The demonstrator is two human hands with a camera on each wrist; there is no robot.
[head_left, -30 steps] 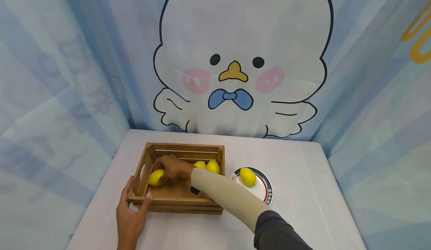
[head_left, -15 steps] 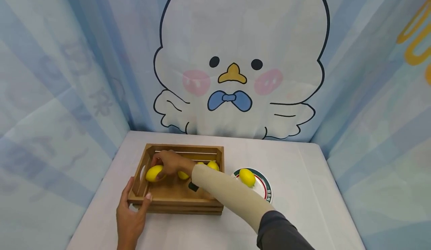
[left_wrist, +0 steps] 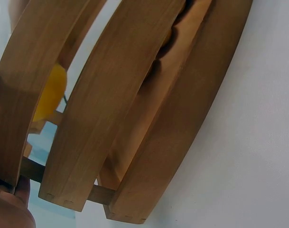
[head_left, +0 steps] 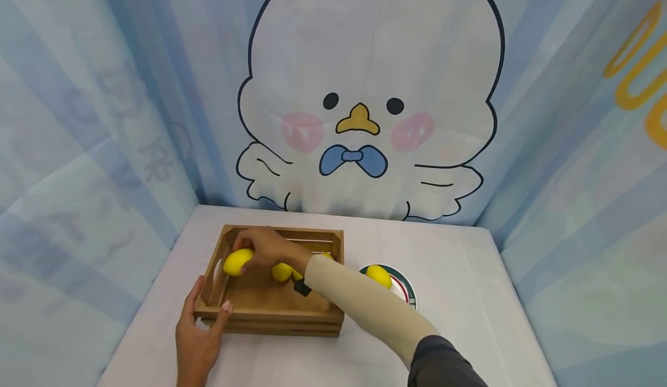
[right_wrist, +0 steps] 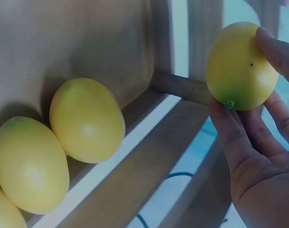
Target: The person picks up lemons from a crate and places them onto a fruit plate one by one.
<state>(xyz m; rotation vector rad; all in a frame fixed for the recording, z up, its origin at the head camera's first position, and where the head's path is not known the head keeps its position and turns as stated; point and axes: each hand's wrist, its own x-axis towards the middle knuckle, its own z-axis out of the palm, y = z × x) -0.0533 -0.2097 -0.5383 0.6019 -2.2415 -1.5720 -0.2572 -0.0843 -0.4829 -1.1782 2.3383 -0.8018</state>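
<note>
While your right hand (head_left: 268, 249) pinches a yellow oval lemon (head_left: 238, 262) at the head view's lower left, your left hand (head_left: 198, 336) grips the brown slatted wooden crate (head_left: 276, 313) by its near left corner — three other lemons (right_wrist: 87, 121) lie inside — and a round white plate (head_left: 404, 281), right of it, bears another lemon (head_left: 378, 277).

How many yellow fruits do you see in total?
5 visible: one yellow fruit held in the right hand, three more inside the wooden crate, and one on the plate. The right sleeve may hide others.
</note>
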